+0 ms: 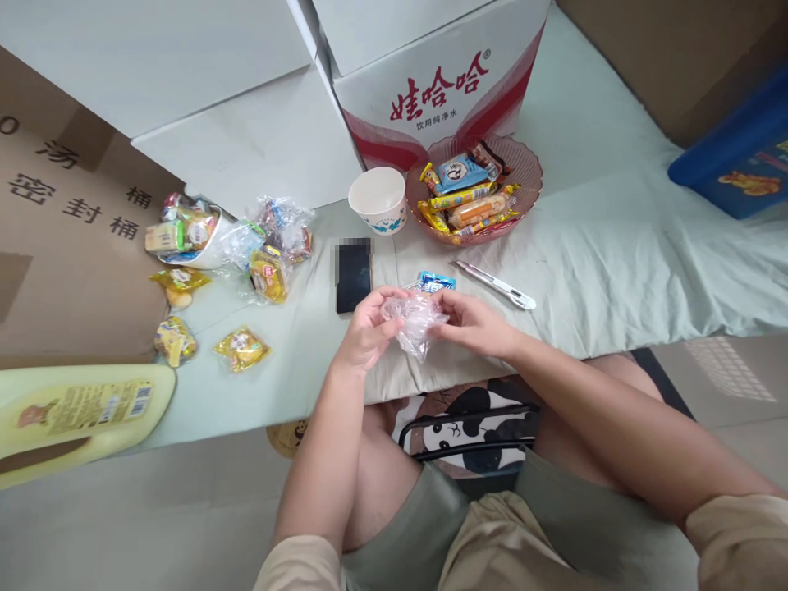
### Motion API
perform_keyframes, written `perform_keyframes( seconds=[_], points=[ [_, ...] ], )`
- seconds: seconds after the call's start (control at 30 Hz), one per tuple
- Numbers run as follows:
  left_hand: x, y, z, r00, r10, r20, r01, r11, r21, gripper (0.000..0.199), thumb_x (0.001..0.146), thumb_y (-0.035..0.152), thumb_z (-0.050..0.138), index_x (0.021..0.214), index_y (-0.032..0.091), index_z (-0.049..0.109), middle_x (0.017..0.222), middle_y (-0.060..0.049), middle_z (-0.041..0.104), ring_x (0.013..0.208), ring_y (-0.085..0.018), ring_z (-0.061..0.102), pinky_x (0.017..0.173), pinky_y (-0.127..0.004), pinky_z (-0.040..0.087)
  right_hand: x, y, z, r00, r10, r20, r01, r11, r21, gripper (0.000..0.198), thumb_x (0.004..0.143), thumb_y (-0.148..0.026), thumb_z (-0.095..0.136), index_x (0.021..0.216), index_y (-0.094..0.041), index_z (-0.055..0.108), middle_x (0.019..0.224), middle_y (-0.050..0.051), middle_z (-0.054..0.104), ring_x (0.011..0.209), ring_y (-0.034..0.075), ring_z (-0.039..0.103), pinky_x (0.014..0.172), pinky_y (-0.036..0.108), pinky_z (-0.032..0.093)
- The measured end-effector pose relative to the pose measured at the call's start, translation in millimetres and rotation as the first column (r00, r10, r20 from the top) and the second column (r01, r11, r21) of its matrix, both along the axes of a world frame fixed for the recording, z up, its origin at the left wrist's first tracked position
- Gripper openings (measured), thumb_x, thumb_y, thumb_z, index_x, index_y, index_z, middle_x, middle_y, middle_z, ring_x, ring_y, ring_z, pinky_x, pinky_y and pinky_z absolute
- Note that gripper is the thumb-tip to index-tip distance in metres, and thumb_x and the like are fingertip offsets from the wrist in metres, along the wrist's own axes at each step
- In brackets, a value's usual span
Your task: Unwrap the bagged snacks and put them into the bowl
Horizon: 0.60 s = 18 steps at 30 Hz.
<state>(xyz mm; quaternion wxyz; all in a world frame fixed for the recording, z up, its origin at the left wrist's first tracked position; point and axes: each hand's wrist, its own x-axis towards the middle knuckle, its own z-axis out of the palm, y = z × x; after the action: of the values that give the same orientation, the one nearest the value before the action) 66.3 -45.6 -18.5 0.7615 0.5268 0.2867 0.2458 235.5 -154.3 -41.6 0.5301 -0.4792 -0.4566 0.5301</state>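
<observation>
Between my two hands is a crumpled clear plastic bag (419,324), held above the front edge of the cloth-covered table. My left hand (370,332) pinches its left side with thumb and fingers. From the right, my right hand (471,322) grips the other side, fingers closed on the plastic. Just beyond the bag lies a small blue packet (436,281), partly covered by it. A white utility knife (497,285) rests to the right of the packet. The phone (354,279) lies flat beyond my left hand.
A pink glass bowl (529,197) of wrapped snacks stands beside a paper cup (377,201). At left, a tipped white container (213,250) spills wrapped snacks near a yellow jug (123,402). White boxes (246,139) line the back; a blue container (739,148) stands right.
</observation>
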Motion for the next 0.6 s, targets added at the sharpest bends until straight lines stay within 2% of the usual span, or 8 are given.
perform_keyframes(
  seconds=[0.03, 0.1, 0.2, 0.27, 0.37, 0.43, 0.5, 0.6],
  points=[
    [1, 0, -1.0, 1.0, -0.003, -0.02, 0.003, 1.0, 0.015, 0.05, 0.05, 0.04, 0.096, 0.085, 0.019, 0.067, 0.1, -0.005, 0.071, 0.086, -0.017, 0.067, 0.073, -0.026, 0.052, 0, 0, 0, 1.0, -0.027, 0.012, 0.027, 1.0, -0.009, 0.025, 0.078, -0.035, 0.07, 0.09, -0.021, 0.053, 0.083, -0.001, 0.058, 0.075, 0.014, 0.056, 0.07, 0.028, 0.046],
    [2, 1, -3.3, 0.997, 0.028, -0.072, -0.025, 0.999, 0.041, 0.044, 0.052, 0.037, 0.095, 0.078, 0.018, 0.066, 0.09, -0.003, 0.07, 0.076, -0.013, 0.063, 0.067, -0.022, 0.049, 2, 1, 0, 0.996, -0.08, 0.03, 0.081, 0.996, -0.022, 0.025, 0.078, -0.036, 0.069, 0.09, -0.021, 0.053, 0.079, -0.002, 0.053, 0.068, 0.012, 0.05, 0.064, 0.027, 0.041],
    [2, 8, -5.0, 0.975, 0.213, -0.061, -0.209, 0.976, 0.063, 0.041, 0.053, 0.036, 0.093, 0.071, 0.018, 0.06, 0.07, 0.003, 0.061, 0.057, -0.006, 0.051, 0.054, -0.018, 0.04, 6, 1, 0, 0.992, -0.124, 0.03, 0.124, 0.992, -0.025, 0.026, 0.083, -0.041, 0.065, 0.094, -0.02, 0.054, 0.084, 0.0, 0.055, 0.068, 0.012, 0.049, 0.063, 0.027, 0.041],
    [1, 16, -4.1, 0.918, 0.396, -0.006, -0.394, 0.915, 0.082, 0.04, 0.052, 0.032, 0.09, 0.072, 0.019, 0.058, 0.069, 0.005, 0.058, 0.056, -0.006, 0.05, 0.054, -0.018, 0.041, 10, 2, -1, 0.988, -0.138, 0.07, 0.141, 0.989, -0.037, 0.025, 0.085, -0.043, 0.061, 0.092, -0.02, 0.054, 0.083, 0.0, 0.056, 0.068, 0.012, 0.049, 0.064, 0.027, 0.041],
    [-3, 29, -2.0, 0.789, 0.611, 0.058, -0.613, 0.78, 0.126, 0.039, 0.052, 0.027, 0.086, 0.071, 0.02, 0.053, 0.067, 0.006, 0.053, 0.06, -0.006, 0.052, 0.059, -0.018, 0.045, 14, 5, 1, 0.953, -0.123, 0.278, 0.146, 0.987, -0.065, 0.025, 0.09, -0.044, 0.053, 0.08, -0.021, 0.051, 0.07, -0.003, 0.049, 0.063, 0.012, 0.044, 0.06, 0.027, 0.034],
    [-8, 36, -2.2, 0.729, 0.681, 0.072, -0.682, 0.713, 0.162, 0.038, 0.052, 0.026, 0.083, 0.07, 0.02, 0.049, 0.067, 0.006, 0.051, 0.061, -0.007, 0.052, 0.061, -0.019, 0.046, 17, 9, 4, 0.885, -0.059, 0.462, 0.112, 0.99, -0.088, 0.031, 0.094, -0.042, 0.047, 0.071, -0.021, 0.047, 0.064, -0.003, 0.046, 0.062, 0.012, 0.042, 0.06, 0.027, 0.029],
    [-14, 42, -4.3, 0.685, 0.725, 0.07, -0.722, 0.662, 0.201, 0.038, 0.054, 0.027, 0.08, 0.069, 0.02, 0.046, 0.067, 0.006, 0.049, 0.062, -0.007, 0.05, 0.059, -0.019, 0.045, 17, 12, 8, 0.778, 0.054, 0.626, 0.038, 0.99, -0.133, 0.036, 0.096, -0.04, 0.042, 0.066, -0.02, 0.048, 0.064, 0.0, 0.051, 0.063, 0.013, 0.044, 0.06, 0.029, 0.026],
    [-23, 50, -8.9, 0.635, 0.769, 0.081, -0.757, 0.597, 0.265, 0.038, 0.057, 0.027, 0.077, 0.069, 0.02, 0.042, 0.068, 0.006, 0.047, 0.062, -0.008, 0.048, 0.058, -0.018, 0.043, 13, 16, 14, 0.599, 0.203, 0.775, -0.057, 0.976, -0.212, 0.039, 0.097, -0.038, 0.041, 0.07, -0.019, 0.062, 0.073, 0.005, 0.065, 0.068, 0.016, 0.053, 0.06, 0.031, 0.023]
  ],
)
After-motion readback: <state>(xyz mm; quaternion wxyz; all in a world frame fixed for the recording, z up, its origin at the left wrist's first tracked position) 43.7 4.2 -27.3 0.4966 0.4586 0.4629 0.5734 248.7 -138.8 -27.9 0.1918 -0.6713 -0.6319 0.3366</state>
